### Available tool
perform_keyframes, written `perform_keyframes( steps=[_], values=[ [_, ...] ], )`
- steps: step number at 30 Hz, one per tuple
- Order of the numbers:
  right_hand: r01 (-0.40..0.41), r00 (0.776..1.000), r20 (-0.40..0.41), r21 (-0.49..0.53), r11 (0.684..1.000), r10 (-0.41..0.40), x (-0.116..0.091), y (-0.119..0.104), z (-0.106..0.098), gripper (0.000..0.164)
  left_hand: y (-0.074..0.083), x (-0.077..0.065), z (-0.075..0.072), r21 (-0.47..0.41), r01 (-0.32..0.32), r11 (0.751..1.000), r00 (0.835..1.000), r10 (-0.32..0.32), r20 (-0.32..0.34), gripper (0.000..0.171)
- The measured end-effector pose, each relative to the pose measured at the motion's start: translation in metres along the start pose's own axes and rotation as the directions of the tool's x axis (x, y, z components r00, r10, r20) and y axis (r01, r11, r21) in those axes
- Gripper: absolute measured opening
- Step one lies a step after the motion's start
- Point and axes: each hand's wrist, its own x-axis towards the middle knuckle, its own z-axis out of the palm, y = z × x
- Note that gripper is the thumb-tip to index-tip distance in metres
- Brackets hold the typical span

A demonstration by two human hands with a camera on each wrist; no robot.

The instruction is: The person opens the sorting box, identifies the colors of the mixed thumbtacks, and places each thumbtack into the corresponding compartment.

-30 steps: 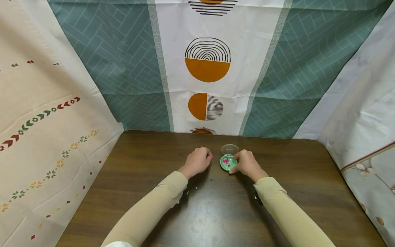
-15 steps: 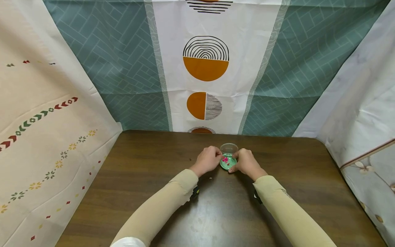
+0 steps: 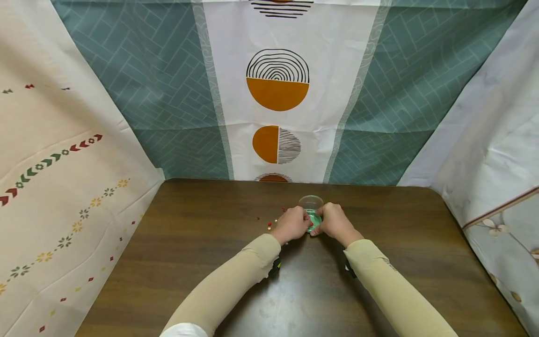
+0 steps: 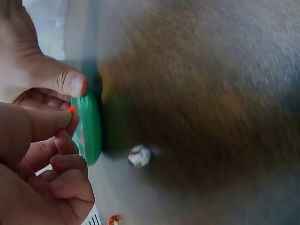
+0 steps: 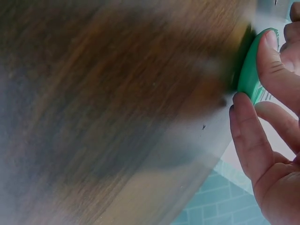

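Note:
A round green case (image 3: pixel 315 219) stands on the brown table with its clear lid (image 3: pixel 310 202) raised at the back. My right hand (image 3: pixel 335 223) grips the case from the right, thumb and fingers on its rim; the right wrist view shows its green side (image 5: pixel 251 70). Over the left part of the case, my left hand (image 3: pixel 292 223) pinches a small orange-red piece (image 4: pixel 71 110) between thumb and finger. A bit of pink shows inside the case in the left wrist view. My left hand hides most of the contents.
Several small beads lie left of the left hand, among them a red bead (image 3: pixel 269 224). In the left wrist view, a whitish round bead (image 4: pixel 139 156) and a red-and-gold bead (image 4: pixel 113 220) are on the table (image 3: pixel 202 243). Patterned cloths hang behind and at both sides.
My left hand has moved right, from beside the case to over it, uncovering small beads on the table. The right hand has stayed on the case. The head view has shifted slightly.

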Motion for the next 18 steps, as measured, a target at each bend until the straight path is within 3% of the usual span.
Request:
perform_keyframes(
  steps=[7,18],
  values=[
    [0.002,1.0,0.001,0.008,1.0,-0.002,0.001,-0.002,-0.001,0.033,0.009,0.0,0.002,0.071,0.093,0.993,0.996,-0.092,-0.017,0.043],
    [0.002,1.0,0.012,0.01,1.0,-0.002,0.001,0.0,-0.001,0.035,0.013,0.003,0.004,0.17,0.113,0.979,0.993,-0.117,0.014,0.031]
  ],
)
